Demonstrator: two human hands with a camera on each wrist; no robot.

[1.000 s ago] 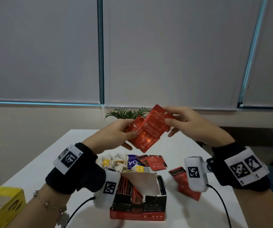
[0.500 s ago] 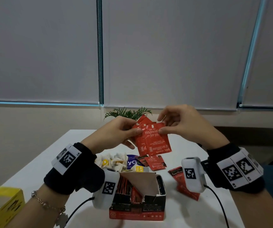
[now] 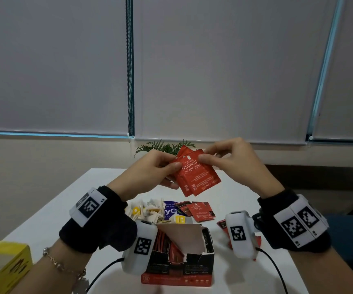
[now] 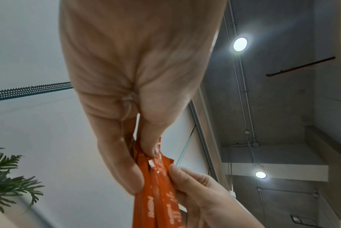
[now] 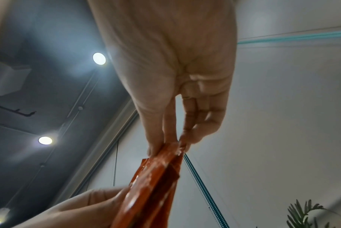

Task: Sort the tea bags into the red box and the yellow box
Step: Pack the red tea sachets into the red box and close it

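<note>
Both hands hold a small stack of red tea bags (image 3: 196, 175) upright in the air above the table. My left hand (image 3: 160, 166) pinches the stack's left top corner, and my right hand (image 3: 218, 155) pinches its right top corner. The wrist views show the same red tea bags (image 4: 157, 185) (image 5: 152, 185) edge-on between thumb and fingers. The red box (image 3: 179, 270) stands open at the table's front, with red sachets inside. The yellow box (image 3: 3, 266) sits at the bottom left. More red tea bags (image 3: 199, 211) and pale yellow-tagged tea bags (image 3: 150, 211) lie beyond the red box.
A white table (image 3: 65, 209) carries everything. Another red tea bag (image 3: 222, 224) lies right of the red box, partly behind my right wrist camera. A green plant (image 3: 165, 146) stands at the table's far edge. Closed grey blinds fill the background.
The right hand brought its red tea bag down against the left hand's bags and squared it upright; both hands now pinch the aligned stack at its top corners.
</note>
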